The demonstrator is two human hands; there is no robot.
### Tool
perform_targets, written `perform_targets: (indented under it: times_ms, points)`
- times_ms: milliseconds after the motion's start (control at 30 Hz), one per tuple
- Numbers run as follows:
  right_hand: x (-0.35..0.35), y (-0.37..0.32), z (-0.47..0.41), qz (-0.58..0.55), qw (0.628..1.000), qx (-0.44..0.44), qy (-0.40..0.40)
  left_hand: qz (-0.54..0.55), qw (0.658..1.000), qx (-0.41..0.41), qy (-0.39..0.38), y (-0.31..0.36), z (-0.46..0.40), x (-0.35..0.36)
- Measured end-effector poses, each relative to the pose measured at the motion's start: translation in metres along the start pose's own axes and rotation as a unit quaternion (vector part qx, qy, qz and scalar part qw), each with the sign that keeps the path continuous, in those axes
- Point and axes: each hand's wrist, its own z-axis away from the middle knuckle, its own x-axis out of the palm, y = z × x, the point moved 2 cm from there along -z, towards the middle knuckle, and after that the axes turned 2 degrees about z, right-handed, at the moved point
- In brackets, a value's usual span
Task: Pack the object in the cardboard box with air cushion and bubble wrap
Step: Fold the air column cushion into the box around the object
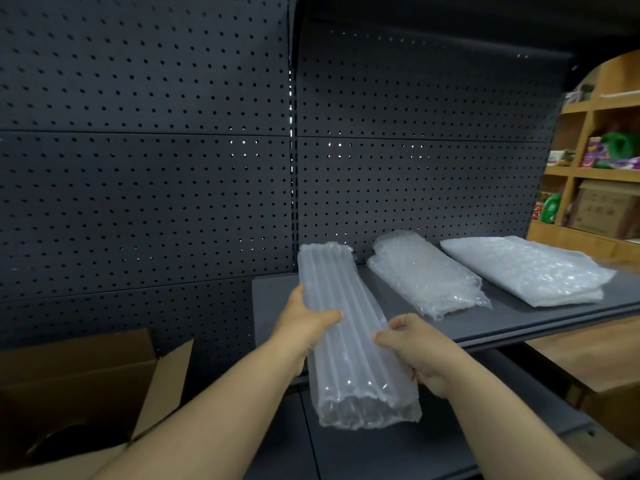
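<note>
Translucent plastic dominates the working area: we hold an air cushion sleeve [349, 341], a tube of parallel inflated columns, above the dark metal shelf [512, 320], its far end tilted up toward the pegboard [145, 168] and its open near end pointing back at us. Our left hand [308, 323] wraps the sleeve's left edge at mid-length, thumb across the top and fingers hidden beneath; our right hand [412, 351] pinches the right edge nearer the mouth, fingers curled closed onto the film. Both grips are closed on the sleeve, neither spread wide.

Two further wrappings rest on the shelf to the right, apart from the sleeve: a folded bundle of bubble wrap [429, 271] and, beyond it, a flatter folded sheet [523, 268] (also bubbled, as far as we can tell). The cardboard box [79, 393] stands open at lower left, well apart from our hands; a dark rounded shape lies inside, which may be the object to pack, though we cannot identify it.

We judge the main risks as follows. The film is smooth and the columns springy, so a light edge pinch could let the sleeve slip or twist as we carry it toward the box. Squeezing harder could collapse or puncture a column. The shelf's front edge could also snag the trailing mouth.
</note>
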Motion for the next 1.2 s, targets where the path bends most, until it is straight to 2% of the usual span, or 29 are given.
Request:
perform_targets:
  times_ms: [167,400,600,700,867,1067,1200]
  points:
    - [0.003,-0.015,0.005,-0.061,0.996,-0.025,-0.058,0.048,0.998,0.027,0.022,0.009,0.013,-0.012]
    - [0.035,-0.053,0.021,-0.049,0.987,-0.070,-0.136,0.033,0.992,0.096,0.072,0.009,0.045,-0.054]
    - [0.087,-0.085,0.034,-0.033,0.977,-0.135,-0.162,0.052,0.987,0.096,0.118,-0.003,0.067,-0.117]
    - [0.122,-0.097,0.037,-0.023,0.975,-0.167,-0.146,0.065,0.986,0.079,0.132,-0.008,0.075,-0.150]
    - [0.194,-0.113,0.053,-0.073,0.966,-0.195,-0.151,0.118,0.987,0.015,0.107,-0.020,0.086,-0.214]
    - [0.302,-0.132,0.081,-0.125,0.956,-0.197,-0.180,0.092,0.989,0.002,0.113,-0.036,0.099,-0.319]
    - [0.365,-0.143,0.102,-0.119,0.959,-0.196,-0.169,0.040,0.992,-0.003,0.122,-0.046,0.098,-0.392]
